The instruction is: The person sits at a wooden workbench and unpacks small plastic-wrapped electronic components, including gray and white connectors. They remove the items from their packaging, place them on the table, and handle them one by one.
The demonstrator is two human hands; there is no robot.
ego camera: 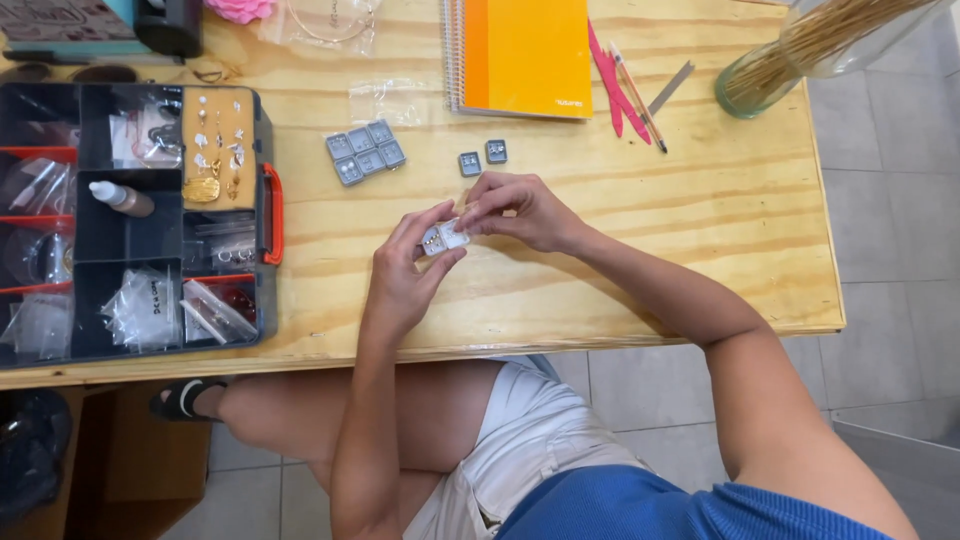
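Fingers pinching small clear box, wrists raised

the surface is pale wood with wavy grain. the notebook is orange and yellow. the organiser case is black with red dividers and handle. the small boxes are grey. two pens are pink.

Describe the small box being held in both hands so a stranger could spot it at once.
Start at the wooden table, then find the orange notebook at its far edge. Straight below it, both hands meet: the left hand and the right hand pinch a small clear box between their fingertips. Unlike the cluster of grey boxes and the two loose grey boxes lying on the wood, this one is lifted off the table.
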